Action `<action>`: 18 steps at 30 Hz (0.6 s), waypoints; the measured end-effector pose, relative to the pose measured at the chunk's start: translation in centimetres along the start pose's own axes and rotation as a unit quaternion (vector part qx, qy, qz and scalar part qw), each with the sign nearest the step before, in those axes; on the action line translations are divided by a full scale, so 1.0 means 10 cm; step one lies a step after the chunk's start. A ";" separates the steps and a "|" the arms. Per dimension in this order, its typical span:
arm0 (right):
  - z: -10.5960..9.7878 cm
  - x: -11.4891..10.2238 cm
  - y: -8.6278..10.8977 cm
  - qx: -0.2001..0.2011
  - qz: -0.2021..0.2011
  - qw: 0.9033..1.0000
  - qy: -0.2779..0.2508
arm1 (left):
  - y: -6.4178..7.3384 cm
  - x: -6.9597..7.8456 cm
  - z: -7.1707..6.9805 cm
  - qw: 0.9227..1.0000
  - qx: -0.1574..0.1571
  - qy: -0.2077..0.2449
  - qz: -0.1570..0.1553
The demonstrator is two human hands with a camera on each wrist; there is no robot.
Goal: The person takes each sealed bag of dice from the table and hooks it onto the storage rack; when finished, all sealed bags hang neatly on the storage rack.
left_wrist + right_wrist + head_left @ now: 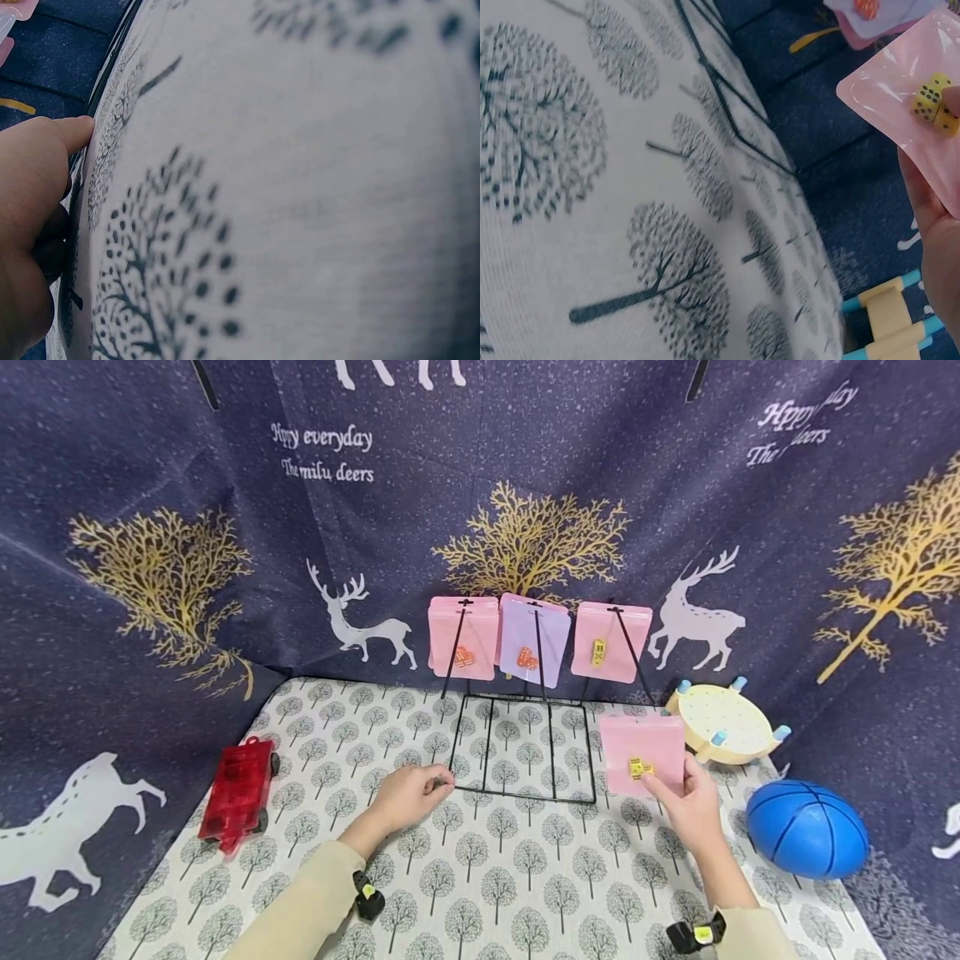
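My right hand (693, 806) pinches a pink zip bag (618, 739) by its right side, thumb in front. Yellow dice (930, 97) show through the bag. My left hand (408, 795) is at the front left corner of a black wire display rack (551, 752), thumb and index finger pinching its wire. Part of that grip is hidden in the left wrist view. From the rack's hooks hang pink bags (442, 627) with orange dice at left, a purple bag (555, 631) with orange dice in the middle, and a pink bag (630, 631) with yellow dice at right.
At the left lies a red toy car (238, 789). To the right are an upturned cream stool (723, 718) with blue feet and a blue ball (806, 828). A tree-print cloth (465, 893) covers the table; a dark deer-print curtain (405, 543) hangs behind.
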State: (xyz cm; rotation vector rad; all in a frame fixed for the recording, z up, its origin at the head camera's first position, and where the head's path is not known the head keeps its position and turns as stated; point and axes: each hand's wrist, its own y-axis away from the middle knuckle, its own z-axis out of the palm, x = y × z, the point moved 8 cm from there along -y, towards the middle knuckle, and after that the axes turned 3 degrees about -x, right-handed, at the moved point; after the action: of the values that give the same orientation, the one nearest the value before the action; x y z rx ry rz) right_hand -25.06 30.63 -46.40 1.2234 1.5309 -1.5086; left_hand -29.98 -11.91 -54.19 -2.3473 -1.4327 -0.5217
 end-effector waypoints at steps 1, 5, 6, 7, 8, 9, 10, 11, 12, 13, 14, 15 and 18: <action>0.01 -0.04 0.00 -0.002 -0.012 1.000 -0.013 | 0.00 0.00 0.00 1.000 0.000 0.001 0.000; 0.07 -0.22 0.01 -0.017 -0.063 0.996 -0.062 | -0.01 0.00 0.01 1.000 -0.001 0.009 0.002; 0.09 -0.26 0.01 -0.023 -0.076 0.994 -0.075 | -0.01 0.00 0.01 1.000 0.000 0.010 0.003; 0.10 -0.31 0.01 -0.028 -0.088 0.992 -0.087 | -0.01 0.00 0.01 1.000 0.000 0.011 0.004; 0.12 -0.35 0.01 -0.033 -0.098 0.990 -0.094 | -0.01 0.00 0.01 1.000 0.001 0.012 0.005; 0.13 -0.39 0.01 -0.038 -0.106 0.989 -0.098 | -0.01 0.00 0.01 1.000 0.000 0.012 0.005; 0.14 -0.42 0.01 -0.044 -0.113 0.987 -0.103 | -0.01 0.00 0.01 1.000 0.000 0.012 0.005; 0.15 -0.45 0.01 -0.047 -0.118 0.986 -0.107 | -0.01 -0.01 0.01 1.000 -0.001 0.011 0.004; 0.16 -0.48 0.01 -0.048 -0.122 0.985 -0.108 | -0.01 -0.01 0.01 1.000 -0.002 0.010 0.004; 0.16 -0.51 0.00 -0.050 -0.125 0.985 -0.110 | -0.01 -0.01 0.02 1.000 -0.002 0.010 0.003; 0.17 -0.53 0.00 -0.051 -0.127 0.984 -0.110 | -0.01 -0.01 0.02 1.000 -0.003 0.010 0.002; 0.17 -0.56 0.00 -0.051 -0.128 0.984 -0.113 | -0.01 -0.01 0.02 1.000 -0.003 0.011 0.002; 0.18 -0.62 0.00 -0.044 -0.131 0.983 -0.118 | -0.01 -0.01 0.01 1.000 -0.001 0.011 0.002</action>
State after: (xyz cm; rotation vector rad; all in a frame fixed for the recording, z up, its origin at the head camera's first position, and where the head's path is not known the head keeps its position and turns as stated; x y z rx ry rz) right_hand -23.22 27.84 -40.92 0.7837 1.6249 -1.6657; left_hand -30.09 -11.86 -54.34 -2.3390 -1.4172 -0.5450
